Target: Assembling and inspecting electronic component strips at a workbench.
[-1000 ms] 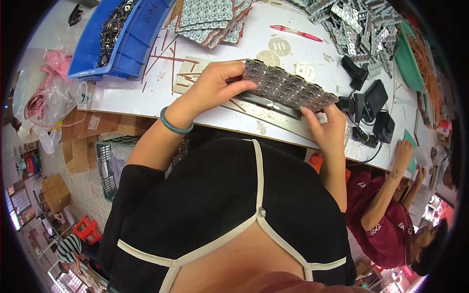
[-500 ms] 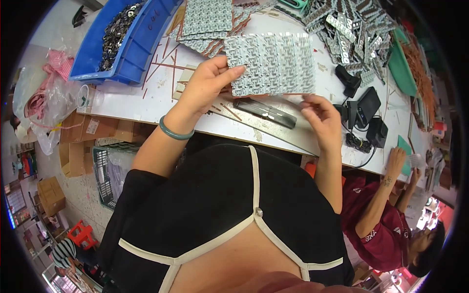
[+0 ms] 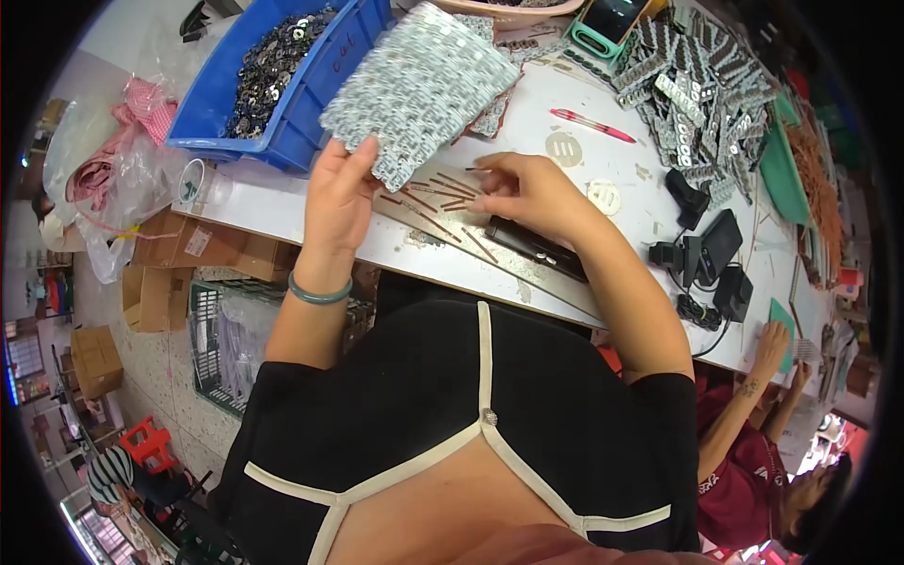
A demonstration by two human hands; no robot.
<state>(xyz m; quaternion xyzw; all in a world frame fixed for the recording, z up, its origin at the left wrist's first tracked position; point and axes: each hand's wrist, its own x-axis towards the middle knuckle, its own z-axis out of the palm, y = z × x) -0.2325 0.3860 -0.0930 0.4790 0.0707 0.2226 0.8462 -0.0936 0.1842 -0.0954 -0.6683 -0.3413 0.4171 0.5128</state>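
A silver-grey panel [image 3: 424, 89] with a raised, woven-looking pattern is held up by its lower left corner, tilted over the table. My left hand [image 3: 341, 198] grips it, thumb on the near face and fingers behind. To the right of the panel, my right hand [image 3: 537, 196] hovers low over the table, its fingers bent, thumb and forefinger apart. Thin brown strips [image 3: 428, 212] lie scattered just left of that hand. Under my right wrist lies a long dark tool [image 3: 535, 247], partly hidden by the forearm. More patterned panels [image 3: 492, 118] lie behind the held one, mostly covered.
A blue bin [image 3: 292, 141] of small dark metal pieces stands at the left. Grey strips [image 3: 692, 94] are heaped at the back right, with black adapters [image 3: 720, 245] nearer. A red pen [image 3: 593, 125] lies mid-table. A co-worker's hand [image 3: 774, 347] is at the far right.
My left hand has moved left and down, turning the panel so it tilts. My right hand has moved left, from beside the table's near edge to by the brown strips. The pen has come into view.
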